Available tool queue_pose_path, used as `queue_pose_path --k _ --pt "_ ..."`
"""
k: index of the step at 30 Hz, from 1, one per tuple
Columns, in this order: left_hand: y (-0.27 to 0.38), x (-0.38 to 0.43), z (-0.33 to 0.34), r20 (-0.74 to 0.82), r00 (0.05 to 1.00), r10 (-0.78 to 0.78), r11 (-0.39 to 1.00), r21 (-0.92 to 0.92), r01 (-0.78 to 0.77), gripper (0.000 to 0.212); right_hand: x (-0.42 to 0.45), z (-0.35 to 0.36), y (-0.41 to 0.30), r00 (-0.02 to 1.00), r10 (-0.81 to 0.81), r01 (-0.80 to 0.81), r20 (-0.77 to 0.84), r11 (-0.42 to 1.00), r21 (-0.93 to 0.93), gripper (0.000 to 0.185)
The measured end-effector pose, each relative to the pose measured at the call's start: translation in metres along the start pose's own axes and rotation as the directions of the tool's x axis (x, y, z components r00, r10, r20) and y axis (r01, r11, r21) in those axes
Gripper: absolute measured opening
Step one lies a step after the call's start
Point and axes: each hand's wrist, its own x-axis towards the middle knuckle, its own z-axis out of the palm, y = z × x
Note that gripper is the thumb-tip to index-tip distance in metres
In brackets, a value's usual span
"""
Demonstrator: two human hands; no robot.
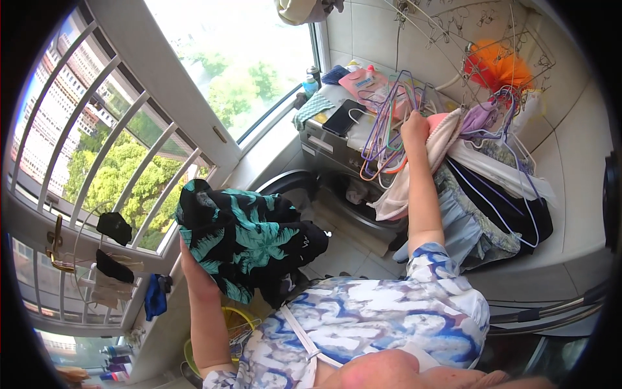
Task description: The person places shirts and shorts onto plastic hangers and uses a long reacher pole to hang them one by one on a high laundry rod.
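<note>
A black garment with teal palm-leaf print (257,233) hangs bunched over my left hand (188,260), whose fingers are hidden behind the cloth. A small white drawstring end shows at the garment's right side. My right hand (414,127) is closed around a bunch of plastic clothes hangers (384,131) in purple, green, orange and white, above the front of the washing machine (324,146). Right beside that hand hangs a pink-and-white cloth (427,167). The machine's round door (291,187) stands swung out, and some pale laundry (357,193) shows inside the drum.
On the machine top lie a smartphone (344,118), a pink pouch (362,82) and a patterned cloth (313,108). Clothes on hangers (486,209) lean at the right. A metal clip rack (525,58) hangs above. Barred windows (92,126) line the left. A yellow-green basket (238,316) sits below.
</note>
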Motion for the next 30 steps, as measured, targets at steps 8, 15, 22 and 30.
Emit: queue_pose_path --k 8,15,22,30 --pt "-0.013 0.018 0.003 -0.041 0.999 -0.005 1.000 0.024 0.006 0.045 0.015 0.018 0.019 0.967 0.247 -0.149 -0.065 0.751 0.643 0.037" --pt "-0.022 0.021 -0.007 0.005 1.000 0.001 0.994 0.109 -0.002 0.049 0.020 0.017 0.009 0.958 0.285 -0.149 -0.001 0.505 0.850 0.041" --pt "-0.030 0.021 0.001 -0.046 0.997 -0.060 0.992 0.104 0.064 0.043 0.047 0.022 -0.011 0.898 0.123 0.144 -0.423 0.826 0.545 0.030" --pt "-0.032 0.021 0.008 -0.004 0.994 -0.105 0.993 0.052 0.105 0.049 0.078 0.024 -0.009 0.949 0.284 0.058 -0.140 0.277 0.959 0.033"
